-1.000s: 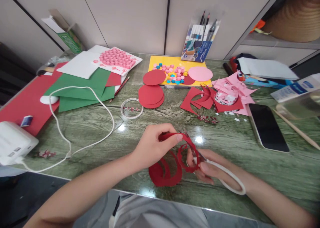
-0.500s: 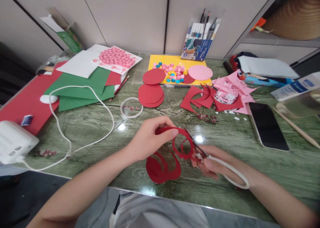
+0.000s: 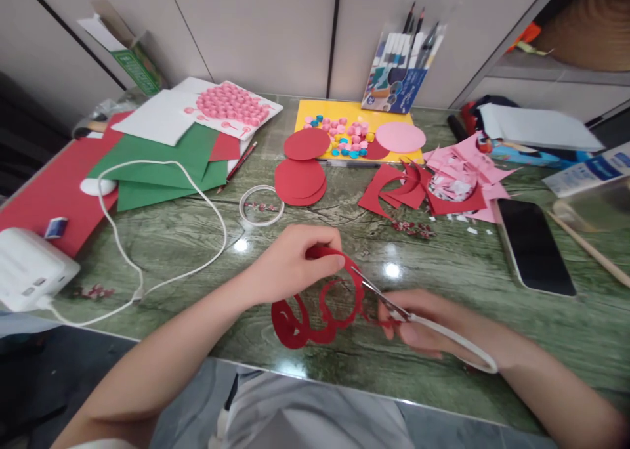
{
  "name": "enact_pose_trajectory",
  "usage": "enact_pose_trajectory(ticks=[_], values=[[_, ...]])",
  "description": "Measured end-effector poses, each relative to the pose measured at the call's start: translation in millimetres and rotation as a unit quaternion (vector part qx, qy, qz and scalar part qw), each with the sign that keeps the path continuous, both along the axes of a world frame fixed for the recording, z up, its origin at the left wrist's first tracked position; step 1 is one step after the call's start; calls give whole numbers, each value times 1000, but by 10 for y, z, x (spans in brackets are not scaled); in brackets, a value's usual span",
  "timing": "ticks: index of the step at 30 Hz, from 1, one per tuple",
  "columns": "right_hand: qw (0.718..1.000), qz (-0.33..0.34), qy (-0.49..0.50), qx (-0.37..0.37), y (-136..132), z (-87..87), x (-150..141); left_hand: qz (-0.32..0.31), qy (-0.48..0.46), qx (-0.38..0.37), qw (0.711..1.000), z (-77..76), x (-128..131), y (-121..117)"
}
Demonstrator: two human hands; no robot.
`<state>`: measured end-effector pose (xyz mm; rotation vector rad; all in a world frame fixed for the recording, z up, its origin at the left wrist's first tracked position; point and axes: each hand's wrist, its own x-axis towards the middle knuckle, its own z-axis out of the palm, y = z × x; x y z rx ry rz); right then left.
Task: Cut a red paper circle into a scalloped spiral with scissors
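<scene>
Pinched between the thumb and fingers of my left hand [image 3: 300, 262] is red paper [image 3: 355, 295], cut into a curling strip with a wavy edge. Its coiled end hangs low over the table, toward me. My right hand [image 3: 418, 314] is closed on a pair of scissors [image 3: 381, 291] with a white handle; the blades lie against the strip, just right of my left thumb. Behind my hands, red paper circles [image 3: 300, 181] rest on the table, and red offcuts [image 3: 394, 186] lie to the right of them.
A roll of tape [image 3: 261, 205] lies left of the circles. Small paper rolls and a pink circle [image 3: 400, 137] are on a yellow sheet [image 3: 308, 111]. A phone [image 3: 535, 247] is at right. At left are a white charger [image 3: 34, 272], its cable and green paper [image 3: 152, 196].
The scissors have shifted slightly away from the strip's lower part, and the blades now sit along its upper edge. The hanging paper has swung to the left. My left hand keeps its pinch.
</scene>
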<state>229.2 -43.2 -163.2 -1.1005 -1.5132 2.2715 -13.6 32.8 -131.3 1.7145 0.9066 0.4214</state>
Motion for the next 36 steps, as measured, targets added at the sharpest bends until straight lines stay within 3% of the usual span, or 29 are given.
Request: enact_pose_trajectory(ticks=[8,17,27,36], values=[[1000,4,-12,-16,-20,1,14,-16,8,-9,1000,18,-5,2],[991,51,-77,95,14,69,-28,-69,28,-21,997,2,-28,40],[982,86,-66,154,-56,-158,74,-111,29,-27,993,-15,-48,58],[973,110,-106,175,-46,-32,41,-133,35,-20,990,6,-45,59]])
